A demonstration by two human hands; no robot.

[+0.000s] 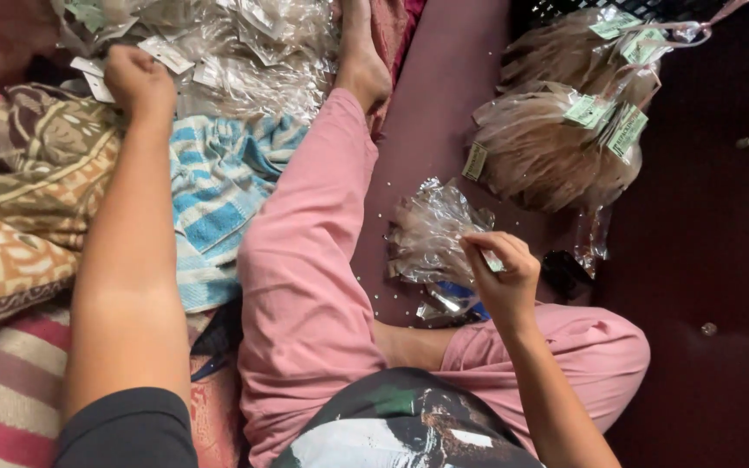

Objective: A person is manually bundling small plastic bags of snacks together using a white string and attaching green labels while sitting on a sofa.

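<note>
A: Hands?
B: Left hand (139, 82) clenched, reaching into the far-left heap of clear packets (244, 48). Right hand (503, 276) pinching a small pale tag (492, 261) at the crinkly cellophane packet (431, 234), which lies on the maroon floor (444, 104) right of the pink-trousered leg (305, 260).
A: Handling?
B: Likely light, soft and slippery; film crumples. Grip by the tag edge or folded top.
A: Around?
B: Tagged bundles (565, 130) far right, blue striped towel (218, 191) left.
</note>
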